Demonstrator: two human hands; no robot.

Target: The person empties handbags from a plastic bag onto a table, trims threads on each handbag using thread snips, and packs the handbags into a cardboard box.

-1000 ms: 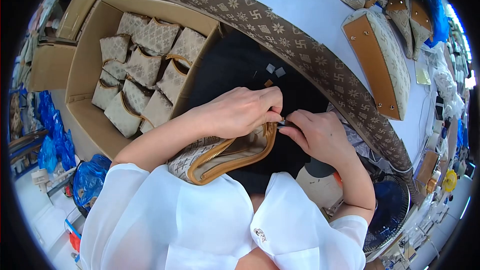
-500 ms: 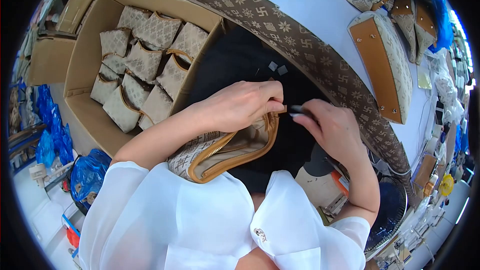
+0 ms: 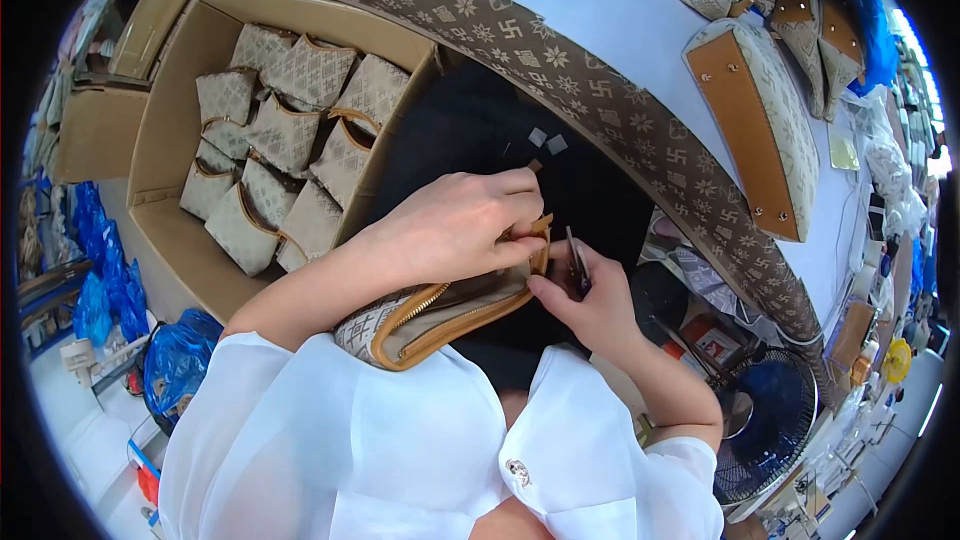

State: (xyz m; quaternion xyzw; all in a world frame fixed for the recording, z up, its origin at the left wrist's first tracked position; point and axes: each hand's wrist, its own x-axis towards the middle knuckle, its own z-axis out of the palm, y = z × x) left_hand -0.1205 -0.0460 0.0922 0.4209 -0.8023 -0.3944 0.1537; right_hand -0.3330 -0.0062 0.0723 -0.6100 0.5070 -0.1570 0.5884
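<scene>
A: Item one, the one in hand. Where is it?
B: One pouch (image 3: 462,305), patterned cloth, mouth open. Lies over the near side of the black cloth (image 3: 470,120), against the person's white top (image 3: 420,440).

A: Left hand?
B: Left hand (image 3: 470,220): fingers pinched on the pouch's far right corner, at the end of the tan trim (image 3: 490,315).

A: Right hand?
B: Right hand (image 3: 597,300): curled round a small dark tool (image 3: 577,265), type unclear. Thumb tip at the trim; whether it presses there, cannot tell.

A: Handling notes?
B: Judged light and soft; the walls should sag if unsupported. Trim likely firmer, hence the better grip, by the corner or along the rim. Metal zip (image 3: 418,305) probably stiffer than the cloth, unlikely to break. Little slip expected from the cloth.

A: Surroundings?
B: Far left, one cardboard box (image 3: 165,155) of similar small bags (image 3: 285,130). Far right, one table (image 3: 590,0) bearing a handbag (image 3: 750,130), brown base facing left. Near right, one fan (image 3: 765,420).
</scene>
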